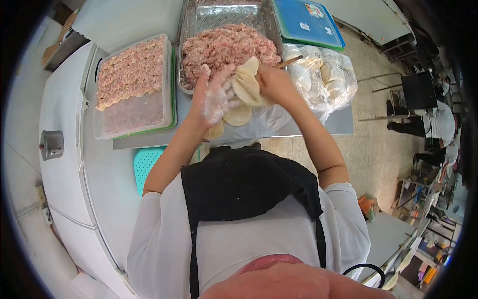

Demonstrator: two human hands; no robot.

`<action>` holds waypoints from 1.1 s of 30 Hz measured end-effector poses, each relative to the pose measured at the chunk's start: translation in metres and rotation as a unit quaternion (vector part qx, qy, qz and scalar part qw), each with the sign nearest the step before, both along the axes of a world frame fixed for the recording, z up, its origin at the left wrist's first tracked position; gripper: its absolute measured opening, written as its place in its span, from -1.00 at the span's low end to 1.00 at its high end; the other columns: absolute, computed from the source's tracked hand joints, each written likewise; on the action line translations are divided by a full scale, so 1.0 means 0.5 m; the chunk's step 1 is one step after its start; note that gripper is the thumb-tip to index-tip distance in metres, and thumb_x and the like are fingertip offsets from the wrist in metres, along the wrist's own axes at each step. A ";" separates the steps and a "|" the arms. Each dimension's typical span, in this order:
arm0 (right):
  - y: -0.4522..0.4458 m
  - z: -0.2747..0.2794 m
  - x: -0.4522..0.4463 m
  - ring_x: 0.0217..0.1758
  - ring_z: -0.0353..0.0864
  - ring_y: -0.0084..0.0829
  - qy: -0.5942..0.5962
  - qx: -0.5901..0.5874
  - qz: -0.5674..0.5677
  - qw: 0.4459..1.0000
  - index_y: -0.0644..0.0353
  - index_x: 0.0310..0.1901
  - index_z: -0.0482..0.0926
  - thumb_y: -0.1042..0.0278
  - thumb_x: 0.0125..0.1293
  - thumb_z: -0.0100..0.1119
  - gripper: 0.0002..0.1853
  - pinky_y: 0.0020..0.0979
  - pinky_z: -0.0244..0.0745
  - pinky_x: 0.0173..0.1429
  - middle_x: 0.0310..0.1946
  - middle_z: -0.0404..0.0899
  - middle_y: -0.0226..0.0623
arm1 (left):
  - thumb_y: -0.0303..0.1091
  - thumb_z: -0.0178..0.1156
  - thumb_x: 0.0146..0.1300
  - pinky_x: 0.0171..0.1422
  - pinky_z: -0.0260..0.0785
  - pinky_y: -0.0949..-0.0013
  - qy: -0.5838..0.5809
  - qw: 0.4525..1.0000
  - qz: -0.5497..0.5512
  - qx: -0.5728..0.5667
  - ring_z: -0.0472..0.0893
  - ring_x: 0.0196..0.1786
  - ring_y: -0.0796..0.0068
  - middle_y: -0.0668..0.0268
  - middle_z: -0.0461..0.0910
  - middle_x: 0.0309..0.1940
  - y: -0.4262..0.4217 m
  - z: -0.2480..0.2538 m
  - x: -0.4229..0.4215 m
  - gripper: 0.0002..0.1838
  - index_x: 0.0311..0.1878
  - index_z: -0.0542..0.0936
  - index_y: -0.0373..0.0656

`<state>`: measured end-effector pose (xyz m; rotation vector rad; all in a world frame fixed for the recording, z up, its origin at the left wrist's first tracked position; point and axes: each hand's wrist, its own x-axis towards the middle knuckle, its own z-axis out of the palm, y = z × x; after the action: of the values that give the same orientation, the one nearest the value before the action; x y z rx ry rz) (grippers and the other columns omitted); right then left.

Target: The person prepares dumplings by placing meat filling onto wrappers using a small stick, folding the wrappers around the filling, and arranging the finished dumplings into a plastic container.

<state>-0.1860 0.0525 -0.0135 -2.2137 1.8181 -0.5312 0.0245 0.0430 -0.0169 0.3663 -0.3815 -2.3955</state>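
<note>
My left hand (215,97), dusted with white flour, is held palm up with its fingers apart, beside several round dough wrappers (246,85). The wrappers fan out between my two hands, and the left fingertips are close to their edge; whether they touch cannot be made out. My right hand (275,85) is closed at the other side of the wrappers, and a thin wooden stick (291,61) pokes out of its grip. More wrappers (238,115) lie below my hands on plastic. Just beyond is a metal tray (226,15) with a heap of minced meat filling (226,50).
On the left, a plastic container (132,117) holds rows of filled dumplings (130,72). A bag of wrappers (323,74) and a blue lid (308,22) lie on the right. A turquoise perforated basket (147,167) is below the table edge. Other people (440,122) are far right.
</note>
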 end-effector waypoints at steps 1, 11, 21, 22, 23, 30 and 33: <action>0.016 0.033 -0.012 -0.24 0.64 -0.02 -0.020 -0.015 0.008 1.000 0.01 0.10 0.51 0.26 0.21 0.11 -0.62 -0.09 0.51 -0.21 -0.29 0.65 -0.12 | 0.32 -0.14 0.34 0.39 0.20 0.10 -0.116 0.984 0.044 -0.124 0.36 0.35 0.18 0.13 0.31 0.34 -0.006 -0.010 0.013 -0.16 0.40 0.20 -0.22; 0.118 -0.029 0.031 -0.15 0.63 -0.05 -0.099 0.004 -0.033 0.995 0.08 0.01 0.60 0.18 0.22 0.18 -0.66 -0.18 0.51 -0.08 -0.18 0.66 -0.13 | -0.40 0.28 0.03 0.11 0.37 0.22 -0.463 0.526 -0.080 -0.709 0.50 0.02 0.10 0.09 0.48 -0.01 0.020 -0.178 0.042 -0.59 -0.01 0.52 -0.31; 0.139 -0.127 -0.046 0.00 0.61 -0.07 -0.305 0.158 -0.096 0.934 0.22 0.09 0.54 0.15 0.27 0.15 -0.57 -0.26 0.45 0.10 -0.06 0.62 -0.01 | -0.38 0.30 -0.10 0.08 0.33 0.18 -0.468 0.318 0.002 -0.824 0.50 -0.04 0.16 0.19 0.50 -0.16 0.023 -0.209 0.005 -0.66 -0.17 0.55 -0.18; 0.144 -0.146 -0.058 0.00 0.61 -0.07 -0.305 0.157 -0.093 0.935 0.22 0.09 0.54 0.15 0.27 0.15 -0.57 -0.26 0.45 0.10 -0.06 0.62 -0.01 | -0.38 0.30 -0.10 0.08 0.33 0.18 -0.470 0.317 0.004 -0.823 0.50 -0.04 0.16 0.19 0.50 -0.16 0.018 -0.208 0.010 -0.66 -0.17 0.55 -0.18; 0.150 -0.163 -0.073 0.02 0.59 -0.05 -0.248 0.175 -0.088 0.949 0.22 0.13 0.51 0.16 0.28 0.13 -0.56 -0.24 0.44 0.12 -0.05 0.61 0.02 | -0.36 0.29 -0.07 0.06 0.33 0.18 -0.458 0.324 0.011 -0.827 0.51 -0.04 0.18 0.21 0.51 -0.18 0.013 -0.206 0.017 -0.69 -0.19 0.56 -0.17; 0.160 -0.205 -0.109 0.05 0.57 0.01 -0.163 0.171 -0.061 0.970 0.24 0.18 0.46 0.18 0.29 0.10 -0.52 -0.17 0.44 0.13 -0.01 0.58 0.08 | -0.30 0.21 0.16 0.12 0.36 0.17 -0.527 0.468 0.089 -0.703 0.55 0.05 0.22 0.20 0.59 -0.04 0.007 -0.138 0.031 -0.75 -0.11 0.61 -0.20; 0.159 -0.196 -0.111 0.02 0.59 0.01 -0.188 0.171 -0.062 0.965 0.21 0.17 0.48 0.18 0.27 0.13 -0.53 -0.16 0.46 0.09 -0.03 0.59 0.04 | -0.30 0.15 0.15 0.09 0.41 0.20 -0.564 0.657 0.038 -0.498 0.58 -0.02 0.25 0.13 0.58 -0.04 0.004 -0.084 0.038 -0.68 -0.05 0.56 -0.23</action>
<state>-0.2417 0.1321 -0.1115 -1.6540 1.7011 -0.5661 0.0433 0.0452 -0.0588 1.2248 -2.0185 -1.1997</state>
